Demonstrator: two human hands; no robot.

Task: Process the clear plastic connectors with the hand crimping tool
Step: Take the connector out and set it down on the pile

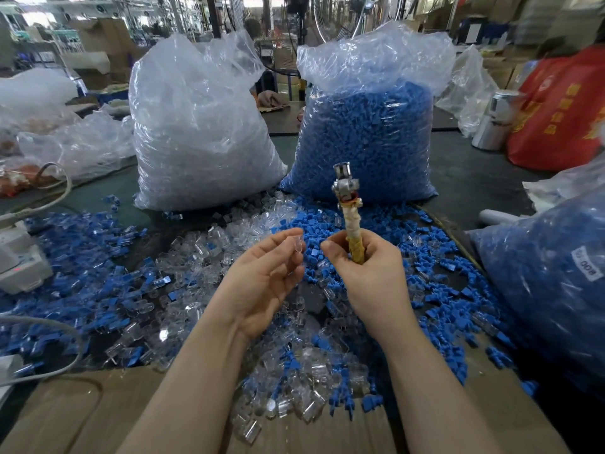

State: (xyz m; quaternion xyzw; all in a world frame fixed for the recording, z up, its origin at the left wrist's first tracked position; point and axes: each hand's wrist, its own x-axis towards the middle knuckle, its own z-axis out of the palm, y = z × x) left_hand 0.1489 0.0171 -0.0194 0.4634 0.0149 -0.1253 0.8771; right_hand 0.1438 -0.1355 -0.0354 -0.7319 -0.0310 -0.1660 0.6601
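A single clear plastic connector (297,244) is pinched between the thumb and fingertips of the left hand (265,273), which is raised palm-up above the table. Just to its right, the hand crimping tool (348,211) is gripped upright in the clenched right hand (366,267); its tape-wrapped handle is enclosed by the fingers and its metal head is pointed away, toward the far side. The connector is held near the tool's handle, level with the right thumb, but apart from the metal head. Beneath both hands a loose heap of clear connectors (196,257) mixed with blue plastic parts (435,290) is spread over the table. Farther back, a bag of clear pieces (196,132) is seen at the left and a bag of blue pieces (366,132) at the right.
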